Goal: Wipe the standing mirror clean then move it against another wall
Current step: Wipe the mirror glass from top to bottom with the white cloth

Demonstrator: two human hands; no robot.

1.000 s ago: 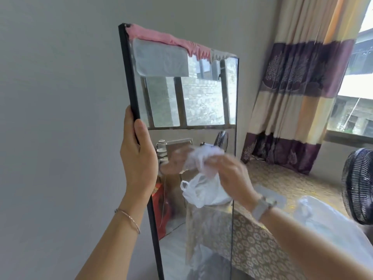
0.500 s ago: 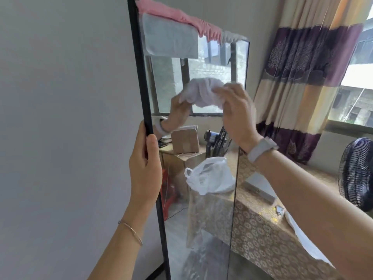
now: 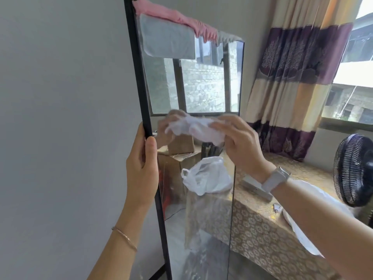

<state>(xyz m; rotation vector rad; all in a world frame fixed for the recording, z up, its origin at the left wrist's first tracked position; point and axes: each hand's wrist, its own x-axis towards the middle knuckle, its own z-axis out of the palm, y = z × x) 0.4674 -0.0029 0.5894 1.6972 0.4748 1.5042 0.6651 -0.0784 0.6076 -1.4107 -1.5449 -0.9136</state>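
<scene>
Down the glass goes the right hand (image 3: 240,144) with its white cloth (image 3: 196,128); half a second ago it was up by the window picture in the mirror, and now it is lower, near the middle. The standing mirror (image 3: 201,219) is tall with a thin black frame. It stands upright beside the grey wall (image 3: 60,118), and I cannot tell if it touches the wall.

The right hand's fingers are curled around the scrunched cloth and press it flat on the glass. The left hand (image 3: 141,168) grips the left edge of the frame, thumb on the front, to keep the mirror steady.

A pink cloth (image 3: 173,19) hangs over the top of the mirror. Just beside the mirror, on the right, is a table (image 3: 262,229) with a patterned cover. A white plastic bag (image 3: 302,229) lies on it. A black fan (image 3: 355,170) stands further right, near a striped curtain (image 3: 292,77) and a window.

The job looks like it is in the wiping part. The lower glass looks smeary, so more wiping is likely needed. The mirror has not been moved to another wall yet.
</scene>
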